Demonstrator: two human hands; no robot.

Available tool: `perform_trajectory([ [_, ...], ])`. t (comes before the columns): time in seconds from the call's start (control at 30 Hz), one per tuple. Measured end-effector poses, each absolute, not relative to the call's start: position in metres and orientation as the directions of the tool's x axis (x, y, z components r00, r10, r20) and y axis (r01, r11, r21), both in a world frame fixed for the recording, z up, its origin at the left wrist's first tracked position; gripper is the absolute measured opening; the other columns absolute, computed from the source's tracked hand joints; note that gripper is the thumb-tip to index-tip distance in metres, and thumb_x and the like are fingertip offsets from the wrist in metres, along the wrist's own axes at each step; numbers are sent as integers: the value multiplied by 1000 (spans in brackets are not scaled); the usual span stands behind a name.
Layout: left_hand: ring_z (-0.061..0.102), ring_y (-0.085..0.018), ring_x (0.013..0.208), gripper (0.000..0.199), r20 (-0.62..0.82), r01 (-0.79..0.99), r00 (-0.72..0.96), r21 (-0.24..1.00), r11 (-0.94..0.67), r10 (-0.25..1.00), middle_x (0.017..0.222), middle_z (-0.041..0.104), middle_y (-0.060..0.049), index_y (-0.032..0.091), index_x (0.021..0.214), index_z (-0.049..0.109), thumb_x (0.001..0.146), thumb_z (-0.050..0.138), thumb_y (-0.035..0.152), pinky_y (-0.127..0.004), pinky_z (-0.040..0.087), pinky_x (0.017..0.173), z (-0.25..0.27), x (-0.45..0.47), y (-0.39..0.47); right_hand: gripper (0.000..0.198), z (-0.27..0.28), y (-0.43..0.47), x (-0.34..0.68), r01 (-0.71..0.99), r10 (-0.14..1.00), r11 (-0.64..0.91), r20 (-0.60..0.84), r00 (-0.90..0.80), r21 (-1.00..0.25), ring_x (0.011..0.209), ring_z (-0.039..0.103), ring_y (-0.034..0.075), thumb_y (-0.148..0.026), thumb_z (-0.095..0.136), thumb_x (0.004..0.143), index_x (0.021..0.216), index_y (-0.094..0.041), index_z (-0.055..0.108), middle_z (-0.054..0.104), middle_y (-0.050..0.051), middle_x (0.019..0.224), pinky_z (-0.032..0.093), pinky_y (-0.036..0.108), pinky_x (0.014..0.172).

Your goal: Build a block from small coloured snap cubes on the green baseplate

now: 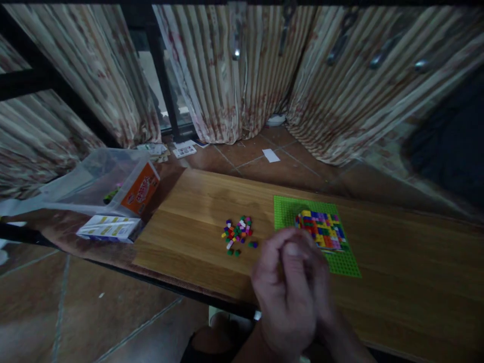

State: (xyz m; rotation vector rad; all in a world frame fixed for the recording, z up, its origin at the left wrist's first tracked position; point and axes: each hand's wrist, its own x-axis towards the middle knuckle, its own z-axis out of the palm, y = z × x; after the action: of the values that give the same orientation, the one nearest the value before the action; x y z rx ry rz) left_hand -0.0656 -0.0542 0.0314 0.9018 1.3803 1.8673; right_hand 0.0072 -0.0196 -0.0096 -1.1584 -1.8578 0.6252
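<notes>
My left hand [283, 297] and my right hand [321, 287] are pressed together above the near side of the wooden board, fingers curled inward. Whatever lies between the fingers, if anything, is hidden. Just beyond them is a green studded baseplate [350, 264], carrying a low block of many-coloured toy bricks [323, 229]. My hands cover part of its near left side in this view. To the left of my hands, a loose pile of small coloured bricks [237, 232] is scattered on the wood.
The wooden board [185, 217] spans the front. At its left stand a clear plastic bin [102, 171] with an orange label and a white and purple box [109, 228]. Papers [271, 155] lie on the tiled floor, with striped curtains [227, 75] behind.
</notes>
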Motion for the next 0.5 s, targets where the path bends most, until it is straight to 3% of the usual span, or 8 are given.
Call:
perform_trajectory([
  [0.07, 65, -14, 76, 22, -23, -200, -621, 971, -130, 784, 89, 70, -4, 17, 107, 64, 94, 50, 29, -26, 52, 69, 28, -70, -45, 12, -2, -13, 31, 525, 890, 431, 441, -113, -734, 96, 64, 19, -33, 60, 91, 94, -28, 71, 63, 3, 103, 55, 30, 72],
  [0.2, 54, -10, 63, 19, -210, -262, -428, 960, 102, 879, 75, 62, 0, 16, 102, 65, 85, 59, 24, -20, 43, 57, 20, -69, -32, 9, -1, 7, 78, 581, 886, 373, 465, 10, -723, 92, 63, 19, -35, 67, 86, 88, -28, 72, 61, 4, 104, 54, 32, 70],
  [0.33, 40, -9, 49, 25, -314, -148, -178, 945, 290, 932, 59, 49, 5, 18, 110, 64, 90, 53, 28, -20, 30, 46, 15, -55, -33, 9, -13, 14, 103, 583, 910, 365, 411, -57, -726, 99, 62, 21, -37, 68, 85, 88, -29, 74, 59, 4, 111, 55, 36, 76],
  [0.5, 46, -11, 53, 31, -352, 7, -113, 935, 355, 929, 63, 52, 3, 18, 118, 61, 92, 49, 29, -22, 34, 49, 10, -42, -34, 9, -23, 14, 99, 635, 903, 386, 417, -109, -670, 102, 60, 22, -33, 66, 86, 88, -30, 74, 58, 4, 115, 54, 41, 86],
])
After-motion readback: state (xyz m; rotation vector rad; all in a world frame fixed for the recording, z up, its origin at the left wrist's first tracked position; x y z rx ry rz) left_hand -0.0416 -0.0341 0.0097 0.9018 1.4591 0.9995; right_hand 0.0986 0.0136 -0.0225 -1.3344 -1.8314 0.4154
